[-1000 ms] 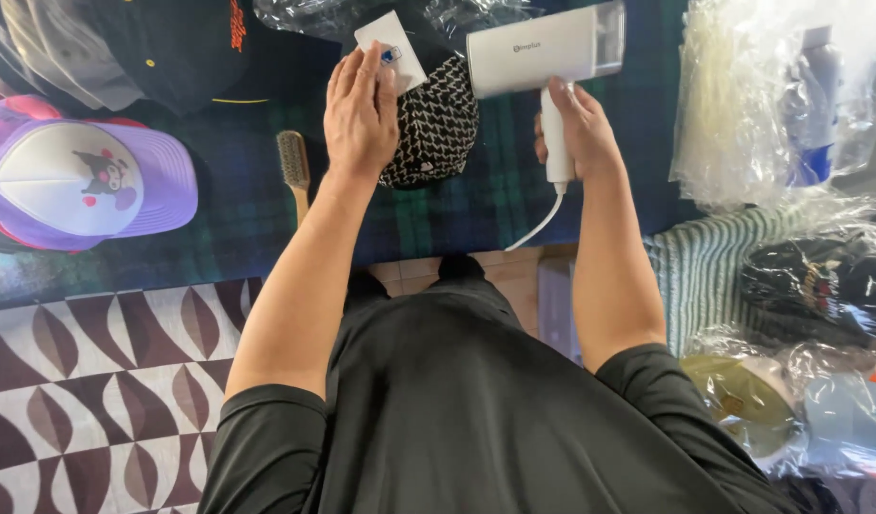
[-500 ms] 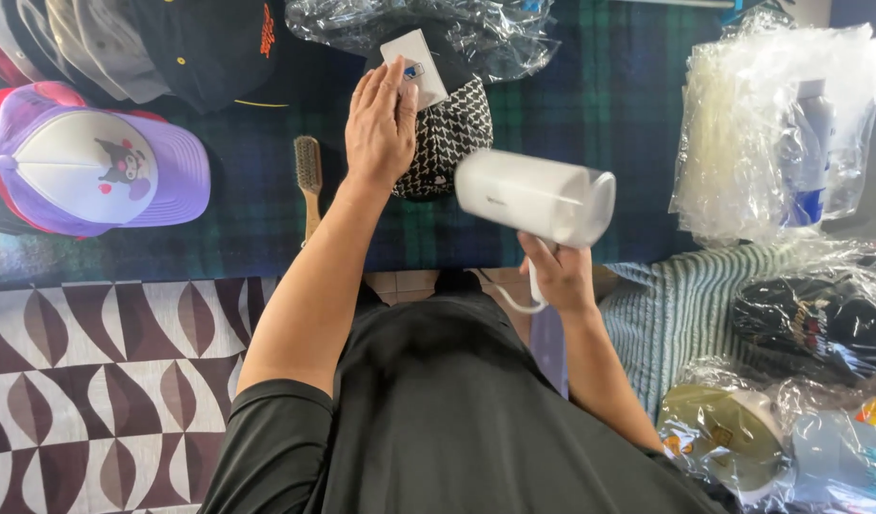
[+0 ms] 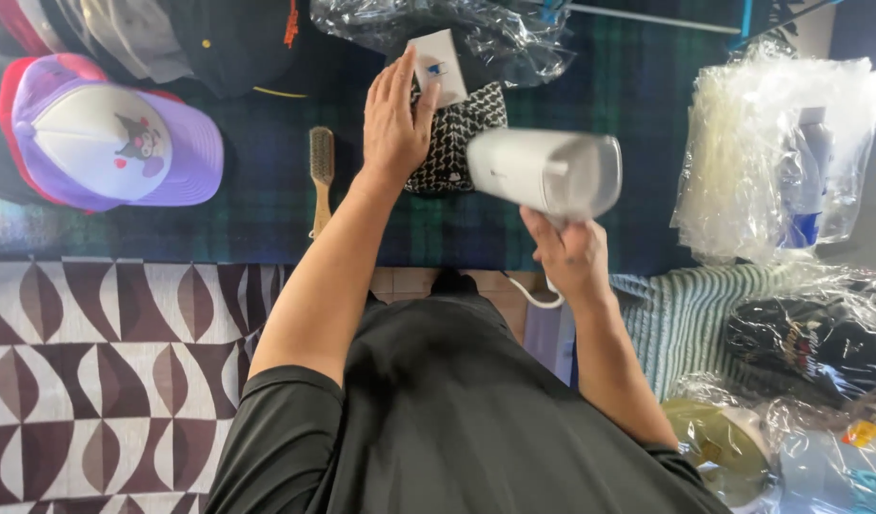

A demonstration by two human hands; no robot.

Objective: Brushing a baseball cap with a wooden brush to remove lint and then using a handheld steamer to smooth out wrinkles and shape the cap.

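While the left hand [image 3: 392, 124] lies spread flat on the black-and-white patterned cap [image 3: 457, 143], pinning it to the table [image 3: 257, 214], the right hand [image 3: 569, 255] grips the white handheld steamer [image 3: 545, 171] just above.

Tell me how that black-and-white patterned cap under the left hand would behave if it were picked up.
The patterned cap looks like soft fabric, so it would probably flop and fold rather than hold shape. It lies flattened under the left hand, which suggests it is light and squashes easily. Its white tag would likely dangle. It seems unlikely to roll or break.
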